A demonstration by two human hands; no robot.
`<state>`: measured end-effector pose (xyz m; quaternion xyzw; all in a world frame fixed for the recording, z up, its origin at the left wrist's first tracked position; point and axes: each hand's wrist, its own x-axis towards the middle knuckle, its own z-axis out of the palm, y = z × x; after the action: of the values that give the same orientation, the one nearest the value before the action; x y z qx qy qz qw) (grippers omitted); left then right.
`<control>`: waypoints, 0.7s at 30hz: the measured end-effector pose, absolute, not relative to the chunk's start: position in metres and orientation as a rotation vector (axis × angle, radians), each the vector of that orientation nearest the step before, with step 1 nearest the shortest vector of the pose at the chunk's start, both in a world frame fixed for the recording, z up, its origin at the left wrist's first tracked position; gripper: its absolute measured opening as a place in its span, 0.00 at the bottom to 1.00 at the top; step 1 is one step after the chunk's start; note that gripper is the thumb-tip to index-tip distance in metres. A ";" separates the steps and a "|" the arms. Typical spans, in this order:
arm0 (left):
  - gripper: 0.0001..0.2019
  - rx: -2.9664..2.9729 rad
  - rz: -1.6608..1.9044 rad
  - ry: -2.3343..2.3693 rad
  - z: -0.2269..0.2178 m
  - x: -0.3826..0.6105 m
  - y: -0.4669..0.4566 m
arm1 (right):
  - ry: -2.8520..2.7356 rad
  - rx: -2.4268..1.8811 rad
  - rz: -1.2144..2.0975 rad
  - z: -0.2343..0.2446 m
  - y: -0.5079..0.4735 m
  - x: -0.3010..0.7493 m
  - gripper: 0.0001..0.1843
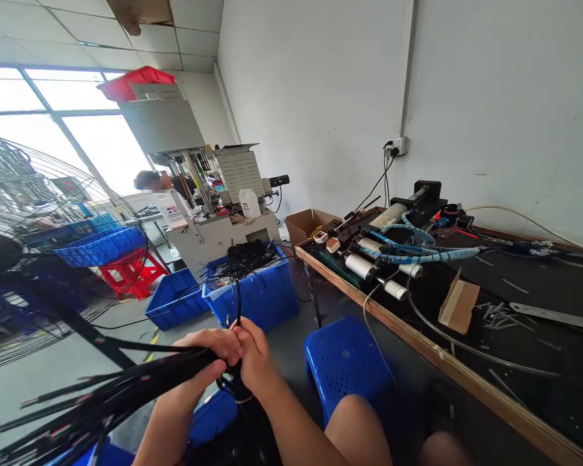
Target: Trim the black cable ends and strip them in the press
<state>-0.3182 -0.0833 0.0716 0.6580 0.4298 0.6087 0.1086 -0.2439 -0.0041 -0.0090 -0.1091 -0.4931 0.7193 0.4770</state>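
My left hand (212, 355) is closed around a thick bundle of black cables (102, 404) that fans out to the lower left. My right hand (253, 355) grips the same bundle right beside it, fingers wrapped tight. One thin black cable (238, 299) rises from between my hands toward the blue bin. A thin band shows on the bundle just below my right hand. My bare knees are at the bottom right.
A blue bin (257, 294) heaped with black cables stands ahead, another blue bin (175, 299) to its left. A blue plastic stool (344, 362) sits by a wood-edged workbench (447, 366) strewn with tools and hoses. A large fan (39, 259) is on the left. A person sits behind a grey machine (214, 220).
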 end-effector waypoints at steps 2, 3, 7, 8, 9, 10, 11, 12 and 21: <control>0.14 1.959 1.804 1.202 0.070 -0.318 -0.078 | -1.165 -0.306 1.761 -0.010 -0.005 -0.249 0.20; 0.16 1.942 1.820 1.199 0.068 -0.316 -0.075 | -1.152 -0.309 1.761 -0.008 -0.005 -0.251 0.21; 0.24 1.723 2.081 1.263 0.068 -0.309 -0.058 | -1.172 -0.234 1.746 0.008 0.008 -0.260 0.23; 0.24 1.683 2.159 1.266 0.070 -0.309 -0.053 | -1.176 -0.217 1.733 0.014 0.016 -0.263 0.23; 0.24 1.662 2.222 1.264 0.073 -0.310 -0.048 | -1.174 -0.204 1.717 0.020 0.026 -0.266 0.23; 0.23 1.657 2.271 1.260 0.077 -0.313 -0.041 | -1.164 -0.197 1.703 0.026 0.037 -0.270 0.23; 0.23 1.664 2.302 1.258 0.082 -0.315 -0.035 | -1.146 -0.194 1.694 0.031 0.051 -0.274 0.22; 0.23 1.668 2.329 1.260 0.087 -0.318 -0.027 | -1.122 -0.191 1.693 0.036 0.065 -0.278 0.22; 0.33 1.510 2.455 1.823 0.095 -0.317 0.043 | -0.994 -0.050 1.921 0.053 0.154 -0.310 0.23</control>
<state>-0.3169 0.0432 0.0952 0.4387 0.5298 0.7134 -0.1340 -0.3100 0.1536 0.0530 -0.0202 -0.4055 0.7837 0.4700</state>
